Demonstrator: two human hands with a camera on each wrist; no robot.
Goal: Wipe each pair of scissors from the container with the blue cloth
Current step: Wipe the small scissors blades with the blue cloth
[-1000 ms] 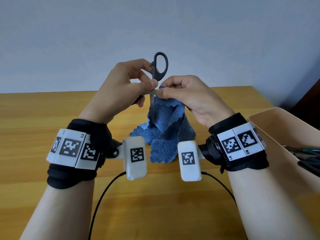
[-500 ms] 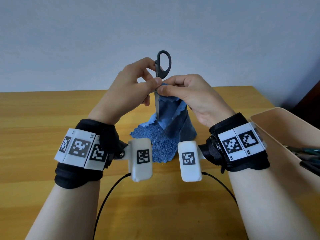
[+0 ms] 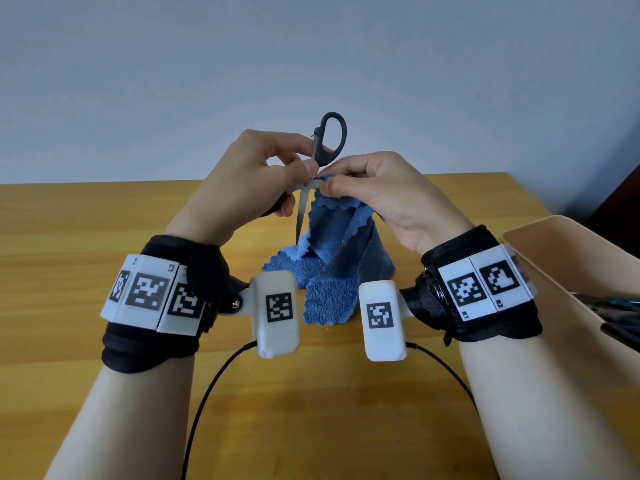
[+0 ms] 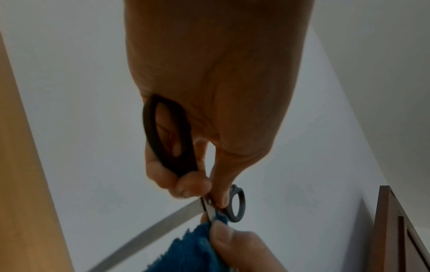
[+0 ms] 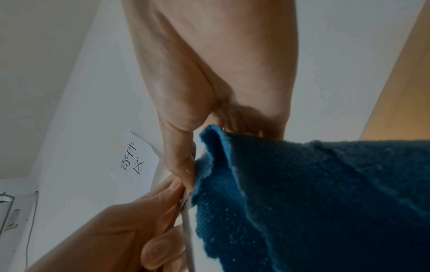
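My left hand point(image 3: 277, 174) grips black-handled scissors point(image 3: 329, 140) near the pivot, handles up and blades spread apart and pointing down. One handle loop lies against my left palm point(image 4: 170, 132); the other loop point(image 4: 237, 204) sticks out beyond the fingers. My right hand point(image 3: 363, 188) pinches the blue cloth point(image 3: 332, 258) around one blade just below the pivot. The free blade point(image 3: 300, 216) hangs bare beside the cloth. The cloth drapes down to the wooden table point(image 3: 104, 237). In the right wrist view the cloth point(image 5: 314, 202) fills the lower right beside the blade point(image 5: 188, 239).
A beige container point(image 3: 568, 271) stands at the right table edge with more scissors point(image 3: 620, 306) inside. Black cables point(image 3: 207, 403) run from the wrist cameras toward me. A grey wall lies behind the table.
The right hand's pinch with the cloth sits at the pivot, higher on the blade than half a second ago. The scissors have stayed upright, and both hands have shifted only slightly.
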